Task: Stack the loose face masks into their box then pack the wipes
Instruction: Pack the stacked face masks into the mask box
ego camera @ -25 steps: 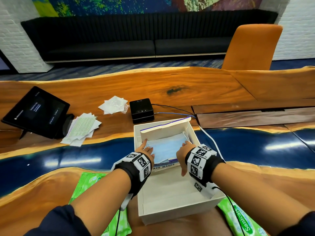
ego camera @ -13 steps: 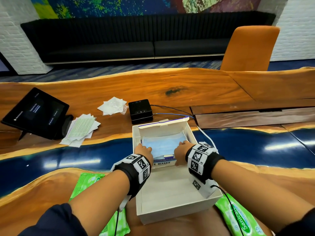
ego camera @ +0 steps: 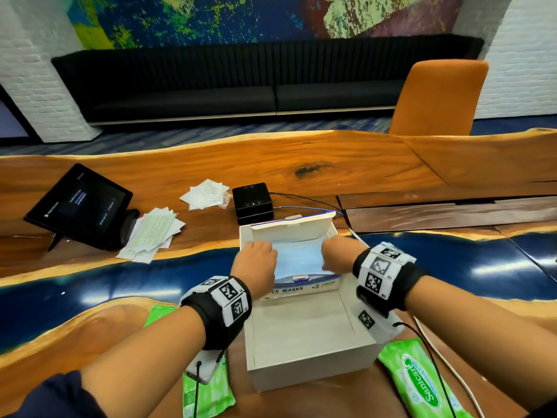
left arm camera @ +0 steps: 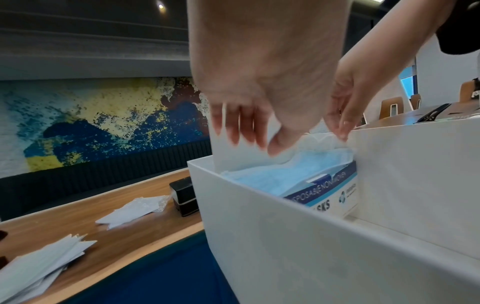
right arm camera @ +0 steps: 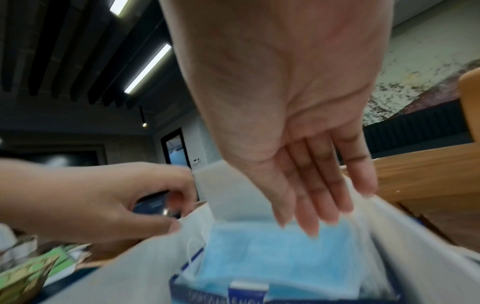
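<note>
A stack of blue face masks (ego camera: pixel 297 257) lies in the open mask box (ego camera: pixel 301 289), which stands at the far end inside a larger white box (ego camera: pixel 310 369). My left hand (ego camera: pixel 256 257) is at the stack's left end, fingers straight down by the box flap and thumb on the mask edge (left arm camera: pixel 285 174). At the right end, my right hand (ego camera: pixel 334 251) has straight fingers (right arm camera: pixel 319 209) laid on the masks (right arm camera: pixel 272 257). Neither hand grips anything. One green wipes pack (ego camera: pixel 208 387) lies left of the white box, another (ego camera: pixel 419 381) right of it.
Beyond the box sit a black device (ego camera: pixel 252 200) with cables (ego camera: pixel 307 203), white packets (ego camera: pixel 206 194), a pile of leaflets (ego camera: pixel 150 233) and a propped tablet (ego camera: pixel 81 203). An orange chair (ego camera: pixel 437 98) stands across the table.
Both hands have slid from the near edge of the masks farther along the stack's two ends, deeper into the mask box.
</note>
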`<act>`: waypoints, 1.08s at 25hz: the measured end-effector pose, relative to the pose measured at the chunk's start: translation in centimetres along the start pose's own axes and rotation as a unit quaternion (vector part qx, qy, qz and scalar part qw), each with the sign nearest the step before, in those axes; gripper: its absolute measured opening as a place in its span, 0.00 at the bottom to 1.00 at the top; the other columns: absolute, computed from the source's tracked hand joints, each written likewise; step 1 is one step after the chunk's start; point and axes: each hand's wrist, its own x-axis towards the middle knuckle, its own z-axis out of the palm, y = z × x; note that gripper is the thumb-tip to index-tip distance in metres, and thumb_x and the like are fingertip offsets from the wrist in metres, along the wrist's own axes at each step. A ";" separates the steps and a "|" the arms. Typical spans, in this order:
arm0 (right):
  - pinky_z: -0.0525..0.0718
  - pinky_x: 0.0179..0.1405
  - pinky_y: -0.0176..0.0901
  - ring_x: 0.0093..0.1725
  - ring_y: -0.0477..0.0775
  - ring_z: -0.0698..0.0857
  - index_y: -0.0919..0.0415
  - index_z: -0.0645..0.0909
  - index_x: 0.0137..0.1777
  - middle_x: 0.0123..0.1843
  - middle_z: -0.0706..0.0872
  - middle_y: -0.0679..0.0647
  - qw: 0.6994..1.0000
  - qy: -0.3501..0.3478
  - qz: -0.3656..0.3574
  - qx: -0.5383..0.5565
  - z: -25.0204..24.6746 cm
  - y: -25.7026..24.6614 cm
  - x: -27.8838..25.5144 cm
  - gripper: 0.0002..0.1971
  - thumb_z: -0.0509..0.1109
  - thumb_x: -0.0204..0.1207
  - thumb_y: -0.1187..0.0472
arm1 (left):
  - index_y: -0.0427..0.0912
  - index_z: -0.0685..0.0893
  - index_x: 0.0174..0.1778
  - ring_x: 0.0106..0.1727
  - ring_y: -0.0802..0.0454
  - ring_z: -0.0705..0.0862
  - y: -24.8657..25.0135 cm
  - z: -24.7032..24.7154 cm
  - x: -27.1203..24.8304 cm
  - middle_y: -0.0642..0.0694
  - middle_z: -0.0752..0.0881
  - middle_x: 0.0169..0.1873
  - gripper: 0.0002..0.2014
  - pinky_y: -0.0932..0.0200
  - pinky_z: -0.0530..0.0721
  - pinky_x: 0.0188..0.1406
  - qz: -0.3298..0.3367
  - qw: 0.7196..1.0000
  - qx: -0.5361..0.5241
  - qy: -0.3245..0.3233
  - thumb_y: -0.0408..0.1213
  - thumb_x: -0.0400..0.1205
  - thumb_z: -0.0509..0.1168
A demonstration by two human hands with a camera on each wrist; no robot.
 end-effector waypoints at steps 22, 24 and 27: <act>0.72 0.68 0.46 0.72 0.62 0.75 0.72 0.67 0.73 0.72 0.75 0.64 0.986 -0.094 0.077 0.110 2.7 -0.6 1.2 0.19 0.53 0.84 0.66 | 0.39 0.57 0.74 0.52 0.41 0.79 -1.6 2.8 1.2 0.40 0.66 0.69 0.33 0.49 0.80 0.51 -0.101 0.937 -0.334 -0.033 0.31 0.76 0.67; 0.72 0.68 0.45 0.71 0.61 0.75 0.71 0.69 0.72 0.72 0.76 0.64 0.988 -0.106 0.067 0.093 2.8 -0.5 1.3 0.19 0.55 0.84 0.64 | 0.39 0.59 0.71 0.63 0.42 0.76 -1.0 3.4 1.1 0.41 0.68 0.69 0.28 0.51 0.74 0.68 -0.077 0.946 -0.309 -0.055 0.33 0.78 0.65; 0.76 0.63 0.45 0.67 0.61 0.78 0.70 0.72 0.70 0.69 0.78 0.64 0.987 -0.102 0.058 0.111 2.5 0.1 1.4 0.19 0.59 0.83 0.62 | 0.39 0.59 0.73 0.59 0.38 0.80 -0.6 3.8 1.3 0.40 0.66 0.71 0.25 0.52 0.79 0.56 -0.097 0.931 -0.349 -0.039 0.33 0.82 0.61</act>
